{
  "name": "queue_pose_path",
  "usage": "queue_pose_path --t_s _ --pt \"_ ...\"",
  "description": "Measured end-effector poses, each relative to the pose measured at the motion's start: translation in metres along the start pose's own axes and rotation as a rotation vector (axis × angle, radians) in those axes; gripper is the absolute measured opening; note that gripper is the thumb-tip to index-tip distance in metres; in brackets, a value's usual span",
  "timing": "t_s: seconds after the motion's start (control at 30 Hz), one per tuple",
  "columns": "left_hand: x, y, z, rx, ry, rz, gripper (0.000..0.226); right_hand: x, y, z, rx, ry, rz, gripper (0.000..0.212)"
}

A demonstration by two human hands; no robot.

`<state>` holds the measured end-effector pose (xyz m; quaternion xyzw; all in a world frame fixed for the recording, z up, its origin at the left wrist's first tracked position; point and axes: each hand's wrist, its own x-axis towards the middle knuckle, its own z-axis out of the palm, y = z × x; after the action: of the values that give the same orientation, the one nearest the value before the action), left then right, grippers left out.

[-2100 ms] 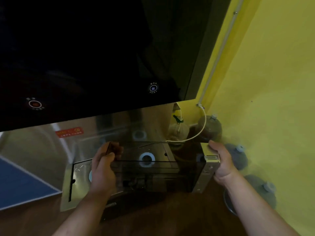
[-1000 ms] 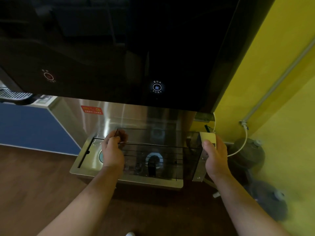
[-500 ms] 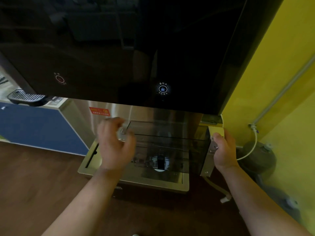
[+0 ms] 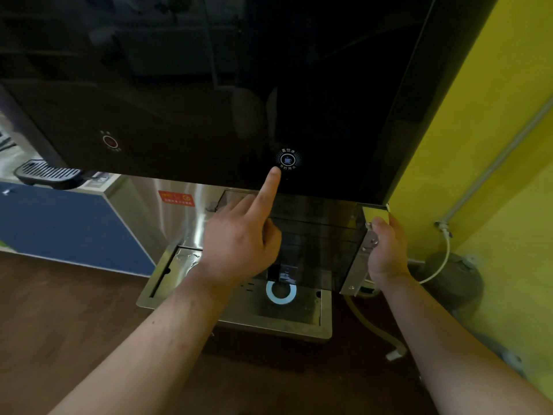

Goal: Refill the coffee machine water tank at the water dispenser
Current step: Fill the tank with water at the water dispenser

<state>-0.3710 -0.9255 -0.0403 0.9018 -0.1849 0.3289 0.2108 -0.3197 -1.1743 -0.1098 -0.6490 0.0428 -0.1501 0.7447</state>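
Observation:
A dark see-through water tank (image 4: 317,244) sits in the steel alcove under the black glass front of the water dispenser (image 4: 209,85), above the drip tray (image 4: 239,319). My right hand (image 4: 386,250) grips the tank's right end at its metal bracket. My left hand (image 4: 242,238) is off the tank, index finger stretched up, its tip just below the lit blue cup button (image 4: 288,159); the other fingers are curled. A glowing white ring (image 4: 281,292) shows on the tray beneath the tank.
A dim red button (image 4: 110,141) sits on the panel's left. Yellow wall (image 4: 493,145) with a pipe and a white hose stands right, large water bottles (image 4: 452,280) on the floor below. A blue cabinet (image 4: 68,226) is at left, with brown wood floor around.
My left hand has let go of the tank's left end and risen, its index finger now pointing at the lit blue button. My right hand keeps its hold on the tank.

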Motion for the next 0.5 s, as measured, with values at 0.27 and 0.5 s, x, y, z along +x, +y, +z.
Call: queue_pose_path --t_s 0.27,0.5 --pt "0.007 0.007 0.005 0.029 -0.072 0.016 0.074 0.005 -0.004 0.0 -0.046 -0.013 -0.008 0.02" --pt "0.013 0.005 0.007 0.06 -0.095 -0.049 0.085 0.004 -0.004 0.0 -0.019 -0.01 0.003 0.017"
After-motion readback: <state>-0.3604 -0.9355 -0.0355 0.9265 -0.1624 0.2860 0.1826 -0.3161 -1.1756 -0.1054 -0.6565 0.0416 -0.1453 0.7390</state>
